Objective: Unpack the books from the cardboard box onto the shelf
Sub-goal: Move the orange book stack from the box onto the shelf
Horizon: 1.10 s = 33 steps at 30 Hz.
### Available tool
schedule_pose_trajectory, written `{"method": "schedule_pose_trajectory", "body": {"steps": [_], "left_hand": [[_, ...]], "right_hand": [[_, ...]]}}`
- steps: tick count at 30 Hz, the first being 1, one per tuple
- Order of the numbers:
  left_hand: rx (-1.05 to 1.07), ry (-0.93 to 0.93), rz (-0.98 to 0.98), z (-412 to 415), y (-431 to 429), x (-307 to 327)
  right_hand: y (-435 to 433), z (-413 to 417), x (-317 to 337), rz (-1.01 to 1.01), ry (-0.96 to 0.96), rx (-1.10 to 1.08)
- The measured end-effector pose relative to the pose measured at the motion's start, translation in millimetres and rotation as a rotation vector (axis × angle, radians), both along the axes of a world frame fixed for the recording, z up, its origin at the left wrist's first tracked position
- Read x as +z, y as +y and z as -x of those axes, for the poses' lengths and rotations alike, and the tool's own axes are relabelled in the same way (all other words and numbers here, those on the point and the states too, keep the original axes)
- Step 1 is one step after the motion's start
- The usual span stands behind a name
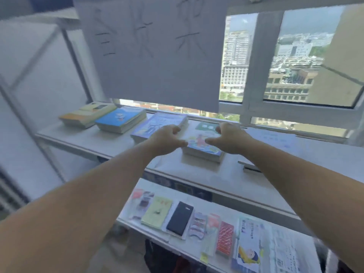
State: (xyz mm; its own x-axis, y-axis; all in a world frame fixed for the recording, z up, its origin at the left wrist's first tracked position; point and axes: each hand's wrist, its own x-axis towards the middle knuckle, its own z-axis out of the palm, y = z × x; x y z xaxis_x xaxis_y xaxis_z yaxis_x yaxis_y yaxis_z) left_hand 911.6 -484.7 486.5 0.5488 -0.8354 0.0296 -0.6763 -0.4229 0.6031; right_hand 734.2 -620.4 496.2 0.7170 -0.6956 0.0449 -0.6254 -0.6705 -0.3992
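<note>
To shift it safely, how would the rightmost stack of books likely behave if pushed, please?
The stack of books looks thick, so it is probably heavy. Being several loose books, the top ones may slide. It lies flat on the shelf, so tipping seems unlikely.

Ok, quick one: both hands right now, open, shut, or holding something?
Left hand: half-curled at the left edge of the book stack; grip cannot be told.
Right hand: half-curled over the same stack; grip cannot be told.

The 2 bare forearms reach forward, converging. The left hand [167, 139] and right hand [229, 139] face each other close together, fingers curled, thumbs pointing inward; whether they grip is unclear.
</note>
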Motion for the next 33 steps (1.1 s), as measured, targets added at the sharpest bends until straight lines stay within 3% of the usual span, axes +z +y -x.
{"method": "schedule_pose_trajectory", "body": {"steps": [6,10,21,27,33], "left_hand": [[0.169,-0.022,-0.087,-90,122,0],[0.319,0.0,-0.128,-156,227,-18],[0.674,0.227,-0.267,-296,503,-116],[0.913,0.433,-0.25,-357,576,-193],[1.094,0.695,-0.256,-402,607,-310]], "right_hand": [[96,-121,8,0.124,0.076,0.272],[184,-210,-6,0.084,0.058,0.416],[390,-409,-120,-0.028,0.349,0.717],[433,-500,-182,-0.138,0.534,0.802],[468,-619,-273,-0.209,0.679,0.918]]}}
